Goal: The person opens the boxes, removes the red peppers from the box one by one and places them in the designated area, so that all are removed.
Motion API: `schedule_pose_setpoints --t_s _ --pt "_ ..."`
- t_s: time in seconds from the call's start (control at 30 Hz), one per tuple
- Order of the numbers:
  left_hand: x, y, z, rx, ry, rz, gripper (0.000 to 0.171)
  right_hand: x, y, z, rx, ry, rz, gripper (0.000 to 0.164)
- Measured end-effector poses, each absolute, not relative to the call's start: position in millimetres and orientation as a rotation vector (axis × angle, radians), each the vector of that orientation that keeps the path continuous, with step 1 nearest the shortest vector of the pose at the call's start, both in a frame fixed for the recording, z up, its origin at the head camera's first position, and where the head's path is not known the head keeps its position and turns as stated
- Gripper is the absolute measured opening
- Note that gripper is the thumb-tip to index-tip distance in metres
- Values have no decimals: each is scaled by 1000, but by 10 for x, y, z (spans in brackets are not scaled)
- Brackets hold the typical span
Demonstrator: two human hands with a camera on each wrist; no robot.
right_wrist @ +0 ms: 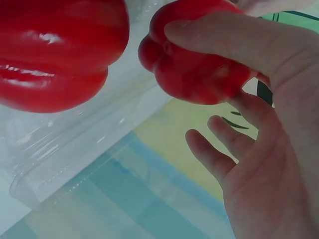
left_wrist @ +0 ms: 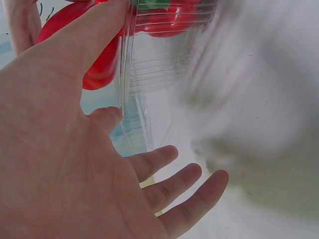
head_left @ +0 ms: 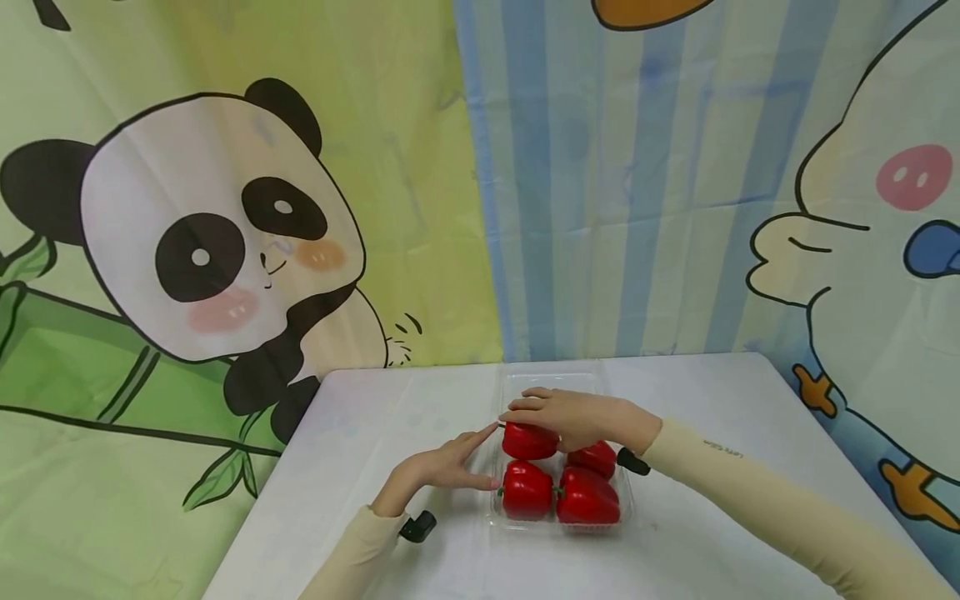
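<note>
A clear plastic container (head_left: 626,507) holds several red bell peppers, among them a front-left pepper (head_left: 527,490), a front-right pepper (head_left: 588,496) and a pepper at the right (head_left: 596,458). My right hand (head_left: 573,417) reaches over the container and grips the back-left red bell pepper (head_left: 529,442). In the right wrist view the thumb lies across this pepper (right_wrist: 199,69), with fingers on its far side. My left hand (head_left: 450,464) is at the container's left side, fingers spread and fairly straight. The left wrist view shows this hand (left_wrist: 84,149) beside the clear container wall (left_wrist: 125,74).
The container's clear lid (head_left: 551,382) stretches toward the back of the white table (head_left: 705,433). Behind the table hangs a printed cloth (head_left: 420,167) with a panda and blue stripes. A black wrist camera (head_left: 417,527) sits at my left cuff, another camera (head_left: 633,461) at my right.
</note>
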State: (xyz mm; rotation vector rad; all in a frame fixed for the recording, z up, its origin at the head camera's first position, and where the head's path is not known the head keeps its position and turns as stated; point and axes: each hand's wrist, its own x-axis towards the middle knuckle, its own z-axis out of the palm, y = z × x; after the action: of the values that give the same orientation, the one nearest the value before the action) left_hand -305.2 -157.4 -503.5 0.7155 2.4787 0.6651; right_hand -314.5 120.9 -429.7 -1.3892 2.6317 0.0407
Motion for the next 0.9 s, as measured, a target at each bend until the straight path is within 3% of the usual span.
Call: schedule_pose_setpoints --t_s 0.9 --pt "-3080 -1582 -5064 720 2490 666 101 -3091 1506 -4234 -1308 2722 -244 94"
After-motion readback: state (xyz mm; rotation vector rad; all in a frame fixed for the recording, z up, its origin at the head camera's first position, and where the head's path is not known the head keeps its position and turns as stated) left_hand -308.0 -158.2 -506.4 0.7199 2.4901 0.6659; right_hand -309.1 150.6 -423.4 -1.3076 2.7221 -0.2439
